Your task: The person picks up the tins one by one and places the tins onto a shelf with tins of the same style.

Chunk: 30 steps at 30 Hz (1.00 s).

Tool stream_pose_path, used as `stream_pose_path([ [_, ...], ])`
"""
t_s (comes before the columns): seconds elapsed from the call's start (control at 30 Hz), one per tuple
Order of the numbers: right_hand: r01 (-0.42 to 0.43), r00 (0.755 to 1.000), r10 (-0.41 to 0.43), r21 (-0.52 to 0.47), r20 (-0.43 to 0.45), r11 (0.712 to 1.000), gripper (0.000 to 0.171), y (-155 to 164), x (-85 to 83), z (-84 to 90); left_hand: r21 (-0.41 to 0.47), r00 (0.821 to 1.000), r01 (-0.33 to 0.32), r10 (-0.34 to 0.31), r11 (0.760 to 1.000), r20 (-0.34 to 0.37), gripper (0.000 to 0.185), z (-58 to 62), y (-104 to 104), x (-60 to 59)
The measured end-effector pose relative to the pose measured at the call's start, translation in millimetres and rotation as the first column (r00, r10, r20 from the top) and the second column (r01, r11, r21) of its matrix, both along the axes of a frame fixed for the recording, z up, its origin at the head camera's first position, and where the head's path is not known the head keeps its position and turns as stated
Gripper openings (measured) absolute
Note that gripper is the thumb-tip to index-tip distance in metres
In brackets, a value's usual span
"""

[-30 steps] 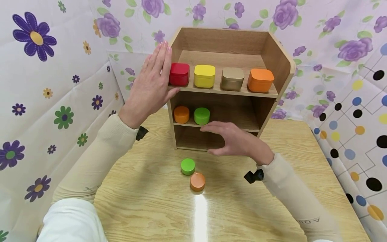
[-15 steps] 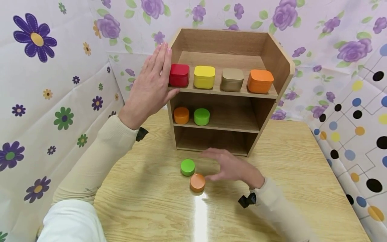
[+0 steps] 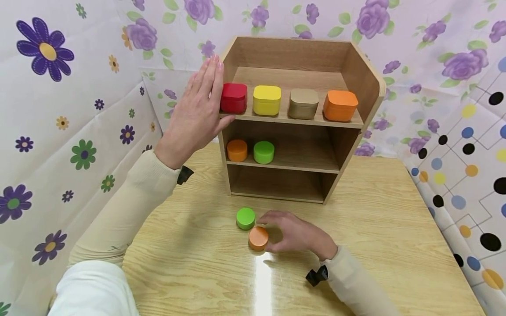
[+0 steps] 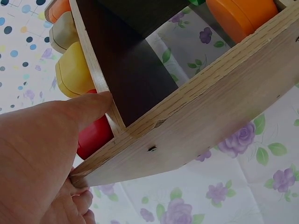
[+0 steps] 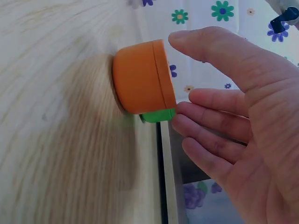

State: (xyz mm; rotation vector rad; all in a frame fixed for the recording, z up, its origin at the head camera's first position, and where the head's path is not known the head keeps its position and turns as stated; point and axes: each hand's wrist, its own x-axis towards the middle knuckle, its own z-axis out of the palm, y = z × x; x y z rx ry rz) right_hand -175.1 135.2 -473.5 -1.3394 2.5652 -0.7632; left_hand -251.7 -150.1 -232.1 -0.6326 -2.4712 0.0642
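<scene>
My left hand holds the left side panel of a small wooden shelf unit, its fingers straight along the outside. Its thumb laps over the front edge by the red box. On the table, my right hand is beside an orange round box, thumb and fingers spread toward it. In the right wrist view a gap shows between the fingertips and that orange box. Just behind it sits a green round box, partly hidden in the right wrist view.
A yellow box, a tan box and an orange square box stand on the top level. The middle level bears another orange round box and another green one. Patterned cloth surrounds the table.
My right hand has come down from in front of the shelf unit's middle level to the orange round box on the table. The left hand has kept its place.
</scene>
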Motion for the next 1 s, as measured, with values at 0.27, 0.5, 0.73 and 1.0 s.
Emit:
stream_pose_path([
  [0.27, -0.005, 1.0, 0.006, -0.04, 0.023, 0.999, 0.06, -5.3, 2.4, -5.8, -0.004, 1.0, 0.002, -0.002, 1.0, 0.005, 0.106, 0.1, 0.1, 0.3],
  [0.5, -0.004, 1.0, 0.004, -0.044, 0.003, 0.999, 0.051, -11.1, 0.7, -10.5, -0.001, 1.0, -0.001, 0.001, 1.0, 0.001, 0.105, 1.0, -0.7, 0.8],
  [0.73, 0.007, 1.0, -0.007, -0.011, 0.009, 1.0, 0.05, -14.5, -4.4, -12.0, -0.001, 1.0, -0.003, 0.003, 1.0, 0.008, 0.106, 0.8, -1.4, 1.5],
  [1.0, -0.024, 0.999, 0.024, 0.0, 0.042, 1.0, 0.048, -8.0, -12.0, -3.6, -0.002, 1.0, 0.002, -0.002, 1.0, 0.009, 0.107, 0.9, -0.9, 0.5],
])
